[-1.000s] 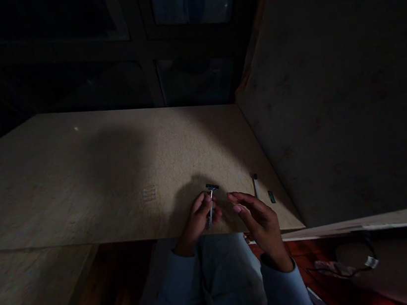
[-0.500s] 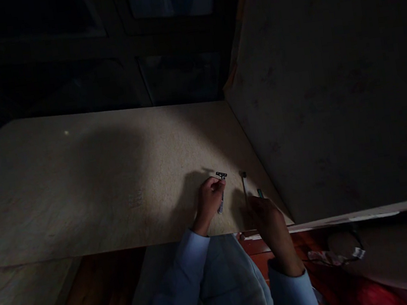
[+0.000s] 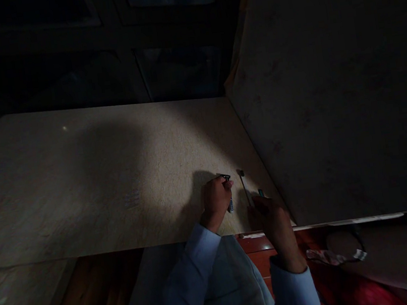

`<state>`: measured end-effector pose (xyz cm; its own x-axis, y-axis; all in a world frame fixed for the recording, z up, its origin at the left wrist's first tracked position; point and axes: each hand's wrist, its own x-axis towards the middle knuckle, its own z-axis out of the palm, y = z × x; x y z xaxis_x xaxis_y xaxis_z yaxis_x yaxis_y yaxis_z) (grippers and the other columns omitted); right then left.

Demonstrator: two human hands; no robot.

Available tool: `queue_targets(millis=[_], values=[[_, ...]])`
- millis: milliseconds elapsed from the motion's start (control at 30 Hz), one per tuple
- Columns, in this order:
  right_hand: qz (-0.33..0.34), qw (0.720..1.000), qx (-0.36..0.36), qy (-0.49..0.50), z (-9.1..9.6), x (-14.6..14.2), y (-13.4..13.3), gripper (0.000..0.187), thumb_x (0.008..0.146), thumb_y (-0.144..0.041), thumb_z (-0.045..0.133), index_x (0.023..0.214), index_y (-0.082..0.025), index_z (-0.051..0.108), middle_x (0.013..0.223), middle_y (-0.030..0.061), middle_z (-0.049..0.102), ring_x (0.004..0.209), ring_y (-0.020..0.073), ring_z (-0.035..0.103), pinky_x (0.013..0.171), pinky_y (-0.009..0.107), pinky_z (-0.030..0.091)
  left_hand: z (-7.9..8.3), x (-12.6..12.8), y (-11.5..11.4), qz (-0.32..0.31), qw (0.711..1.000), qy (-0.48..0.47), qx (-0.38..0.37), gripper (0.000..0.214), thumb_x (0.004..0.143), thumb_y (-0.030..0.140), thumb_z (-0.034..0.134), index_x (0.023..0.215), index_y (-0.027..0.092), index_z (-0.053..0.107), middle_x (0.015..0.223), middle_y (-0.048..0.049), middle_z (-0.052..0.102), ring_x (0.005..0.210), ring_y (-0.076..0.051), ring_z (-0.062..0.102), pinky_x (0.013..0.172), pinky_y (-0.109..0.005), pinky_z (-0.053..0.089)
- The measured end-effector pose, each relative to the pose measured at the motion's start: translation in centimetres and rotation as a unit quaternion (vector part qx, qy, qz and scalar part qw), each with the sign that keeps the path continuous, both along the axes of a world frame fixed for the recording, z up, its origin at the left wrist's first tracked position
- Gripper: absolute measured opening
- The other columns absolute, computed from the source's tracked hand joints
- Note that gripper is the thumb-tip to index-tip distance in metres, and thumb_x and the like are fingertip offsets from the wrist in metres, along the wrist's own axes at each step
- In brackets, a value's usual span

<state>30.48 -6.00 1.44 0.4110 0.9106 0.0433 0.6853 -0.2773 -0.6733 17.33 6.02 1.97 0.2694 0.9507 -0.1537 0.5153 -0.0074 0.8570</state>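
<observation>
My left hand is closed around the handle of a razor, whose dark head points away from me and shows just past my fingertips. Right of it is a toothbrush with a pale handle and dark bristles, tilted slightly to the left. The fingers of my right hand are closed on its near end, which they hide. Just beyond that hand's knuckles, the tip of a small green object shows; the rest is covered, so I cannot tell its kind.
The pale, marbled tabletop stretches far to the left, with shadows across it. A tall pale panel rises along its right side. Dark framed panes stand behind. Below right, a red cloth and a cable lie in dim light.
My left hand has shifted right with the razor and turned it, so its handle now slants the other way. The toothbrush has tilted leftward at its head. My right hand has moved slightly right.
</observation>
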Motion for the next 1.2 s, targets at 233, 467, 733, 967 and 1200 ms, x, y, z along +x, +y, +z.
queue_targets(millis=[233,467,733,967,1200], values=[[0.000,1.000,0.005,-0.005,-0.1,0.0,0.2,0.036,0.085,-0.035,0.053,0.107,-0.017,0.076,0.099,0.0153,0.076,0.086,0.0282,0.073,0.071,0.034,0.052,0.4,0.3,-0.9,0.015,0.992,0.103,0.069,0.020,0.090,0.031,0.063,0.101,0.017,0.072,0.098,-0.0143,0.077,0.088,-0.025,0.072,0.073,-0.031,0.045],[0.010,1.000,0.010,-0.012,-0.7,0.4,0.0,0.037,0.090,-0.039,0.051,0.106,-0.016,0.076,0.104,0.0166,0.076,0.090,0.0288,0.073,0.074,0.035,0.053,0.5,0.4,-1.0,0.035,0.989,0.129,0.065,0.020,0.090,0.034,0.064,0.102,0.020,0.071,0.095,-0.0098,0.078,0.087,-0.022,0.073,0.073,-0.028,0.049],[0.018,0.999,0.040,-0.005,-1.4,0.8,-0.8,0.048,0.092,-0.054,0.051,0.109,-0.015,0.073,0.103,0.0167,0.074,0.090,0.0294,0.072,0.076,0.038,0.054,-1.9,-3.3,-1.3,0.073,0.978,-0.188,-0.044,0.033,0.088,0.044,0.058,0.106,0.016,0.065,0.082,-0.0028,0.070,0.049,-0.012,0.061,0.037,-0.021,0.038],[0.031,0.993,0.108,-0.041,-2.4,0.7,-2.1,0.051,0.095,-0.058,0.048,0.111,-0.015,0.071,0.104,0.0167,0.070,0.092,0.0284,0.069,0.078,0.040,0.055,-2.3,-14.0,-2.2,0.178,0.964,-0.169,0.101,0.032,0.082,0.045,0.063,0.098,0.017,0.067,0.080,-0.0027,0.069,0.062,-0.013,0.064,0.054,-0.023,0.052],[0.060,0.985,0.131,-0.095,-3.3,0.9,-2.7,0.055,0.095,-0.062,0.047,0.116,-0.015,0.068,0.108,0.0166,0.069,0.094,0.0289,0.068,0.078,0.041,0.055,-1.9,-26.4,0.4,0.188,0.929,0.134,0.291,0.053,0.075,0.042,0.073,0.122,0.022,0.059,0.122,-0.0119,0.066,0.114,-0.031,0.062,0.099,-0.049,0.052]])
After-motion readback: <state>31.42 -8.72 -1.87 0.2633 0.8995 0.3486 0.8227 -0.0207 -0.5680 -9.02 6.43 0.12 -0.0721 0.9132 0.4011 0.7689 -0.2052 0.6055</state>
